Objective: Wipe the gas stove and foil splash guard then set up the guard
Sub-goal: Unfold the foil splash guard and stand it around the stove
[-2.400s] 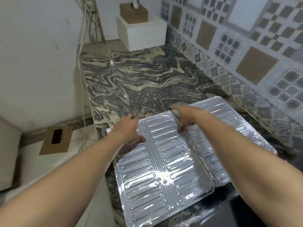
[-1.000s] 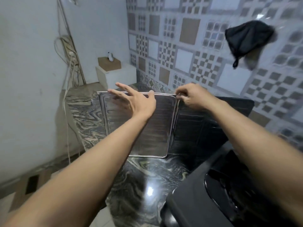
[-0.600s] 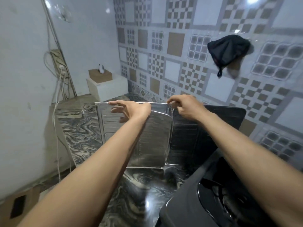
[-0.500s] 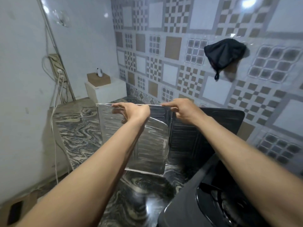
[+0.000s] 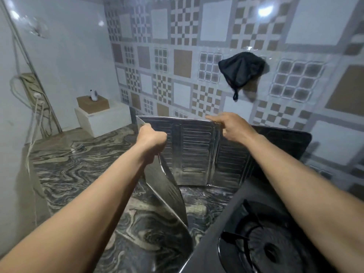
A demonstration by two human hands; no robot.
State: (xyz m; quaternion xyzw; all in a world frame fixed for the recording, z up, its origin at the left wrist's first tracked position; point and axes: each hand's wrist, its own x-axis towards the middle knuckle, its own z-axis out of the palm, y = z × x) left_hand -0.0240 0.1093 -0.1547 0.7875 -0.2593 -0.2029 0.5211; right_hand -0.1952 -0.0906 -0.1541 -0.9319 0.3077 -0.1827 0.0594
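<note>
The foil splash guard (image 5: 194, 152) stands upright on the marble counter, folded into ribbed panels. Its left panel (image 5: 169, 196) swings toward me along the stove's left side. My left hand (image 5: 151, 139) grips the top corner of that left panel. My right hand (image 5: 230, 127) pinches the top edge at the fold between the middle panel and the right panel (image 5: 275, 142), which stands behind the stove near the tiled wall. The black gas stove (image 5: 262, 243) fills the lower right, with its burner grate visible.
The marble counter (image 5: 78, 170) stretches to the left. A white box (image 5: 104, 119) with a brown box and a small white object on top sits in the far corner. A black cloth (image 5: 240, 69) hangs on the tiled wall. Cables (image 5: 33, 115) run down the left wall.
The guard went from lying flat on the counter to standing upright. In the last half second my left hand pulled the left panel toward me, bending it around the stove's side.
</note>
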